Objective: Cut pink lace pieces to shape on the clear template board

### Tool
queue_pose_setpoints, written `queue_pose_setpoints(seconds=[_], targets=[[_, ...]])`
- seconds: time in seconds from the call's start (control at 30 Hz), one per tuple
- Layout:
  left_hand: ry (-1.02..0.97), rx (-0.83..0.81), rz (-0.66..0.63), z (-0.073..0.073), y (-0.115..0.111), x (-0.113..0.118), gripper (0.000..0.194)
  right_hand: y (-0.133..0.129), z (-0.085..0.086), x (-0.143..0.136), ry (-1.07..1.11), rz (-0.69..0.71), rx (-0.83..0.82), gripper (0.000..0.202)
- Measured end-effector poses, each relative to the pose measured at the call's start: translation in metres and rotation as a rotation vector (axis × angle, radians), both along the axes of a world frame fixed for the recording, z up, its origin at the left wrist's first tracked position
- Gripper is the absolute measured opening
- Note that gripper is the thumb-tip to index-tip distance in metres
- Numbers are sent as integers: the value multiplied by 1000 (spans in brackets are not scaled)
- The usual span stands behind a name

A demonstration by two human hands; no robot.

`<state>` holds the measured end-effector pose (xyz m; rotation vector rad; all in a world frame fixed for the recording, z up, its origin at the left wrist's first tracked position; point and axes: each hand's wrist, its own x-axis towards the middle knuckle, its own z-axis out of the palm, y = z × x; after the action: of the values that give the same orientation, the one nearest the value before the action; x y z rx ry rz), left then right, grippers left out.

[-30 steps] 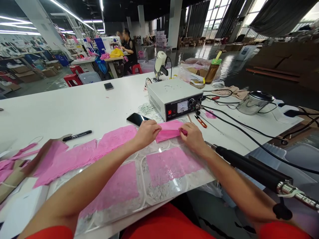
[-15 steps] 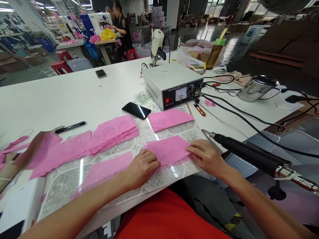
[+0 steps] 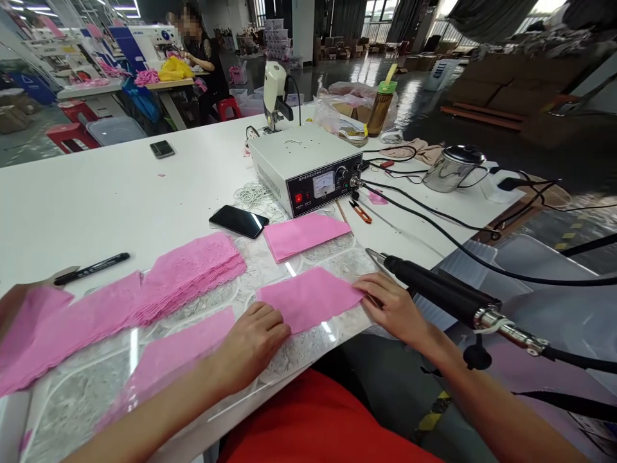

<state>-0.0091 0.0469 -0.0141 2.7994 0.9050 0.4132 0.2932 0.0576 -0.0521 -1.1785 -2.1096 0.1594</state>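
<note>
A flat pink fabric piece [image 3: 313, 297] with a pointed right end lies on the marble-patterned mat [image 3: 113, 366] under clear film. My left hand [image 3: 260, 337] has its fingers curled down at the fabric's left near edge. My right hand [image 3: 393, 305] pinches the pointed right corner between thumb and fingers. Just beyond the right hand, a black handpiece with a metal tip [image 3: 434, 286] rests at the table edge, touched by neither hand. Farther back lies a small stack of similar pink pieces [image 3: 308, 235]. Another pink piece [image 3: 186, 341] shows partly behind my left forearm.
A lace-edged pink fabric stack [image 3: 193, 273] lies left, near a black marker [image 3: 91, 269]. Behind are a phone [image 3: 238, 221], a control box [image 3: 308, 168] with cables, orange snips [image 3: 360, 212] and a glass jug [image 3: 454, 170]. A person [image 3: 205, 61] sits at a sewing machine beyond.
The view has turned right, shifting everything leftward. The pink layer that peeked out below the fabric's near edge no longer shows. Both hands remain at the same fabric piece.
</note>
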Motion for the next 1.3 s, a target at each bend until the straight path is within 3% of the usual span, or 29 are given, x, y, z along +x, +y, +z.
queue_pose_setpoints(seconds=[0.13,0.23,0.37,0.5,0.63,0.8,1.3], targets=[[60,-31,3,4,4,1,25,-2,-1,2,23,-42,-12,24],[73,-83,33,8,10,15,19,-3,-2,2,42,-45,0,21],[72,-143,80,14,24,59,8,-2,-4,1,55,-47,13,20],[135,-270,179,17,39,108,23,-1,-6,0,72,-37,73,20],[130,-357,276,14,44,134,30,0,-8,-1,99,-32,118,20],[74,-404,320,6,44,139,18,0,-10,-1,120,-59,116,17],[-166,-587,237,3,55,129,27,0,-11,-2,181,-74,72,25]])
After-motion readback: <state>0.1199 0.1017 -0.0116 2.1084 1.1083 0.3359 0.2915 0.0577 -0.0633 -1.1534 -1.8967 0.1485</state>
